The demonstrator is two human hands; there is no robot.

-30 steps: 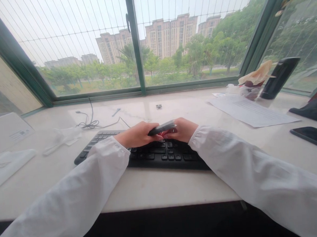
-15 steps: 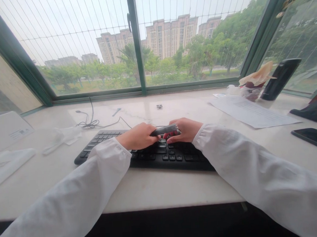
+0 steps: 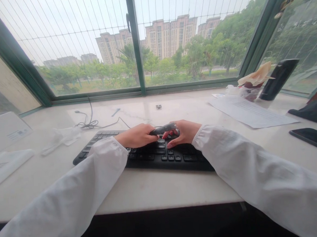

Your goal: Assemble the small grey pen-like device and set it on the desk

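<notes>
A black keyboard (image 3: 150, 162) lies at a slant on the pale tabletop under both hands. My left hand (image 3: 135, 135) is closed around a slim dark tool (image 3: 163, 129), held nearly level above the upper keys. Its exact kind is blurred. The tool's right end reaches my right hand (image 3: 184, 131), and I cannot tell whether they touch. My right hand is curved over the keys at the keyboard's right part, its thumb apart from the bent fingers. Nothing shows between them except dark keys. Some fingertips of both hands are hidden.
Small dark pieces (image 3: 158, 106) and a thin blue strip (image 3: 116, 112) lie behind the keyboard. A coiled cable (image 3: 89, 124) is at left, near crumpled tissue (image 3: 65, 135). Printed paper (image 3: 249, 111), a phone (image 3: 312, 140) and a black upright object (image 3: 279, 79) are at right.
The tool has tipped slightly in my left hand, and its right end is now blurred. My right thumb has moved slightly down, farther from the fingers. The keyboard has stayed in place.
</notes>
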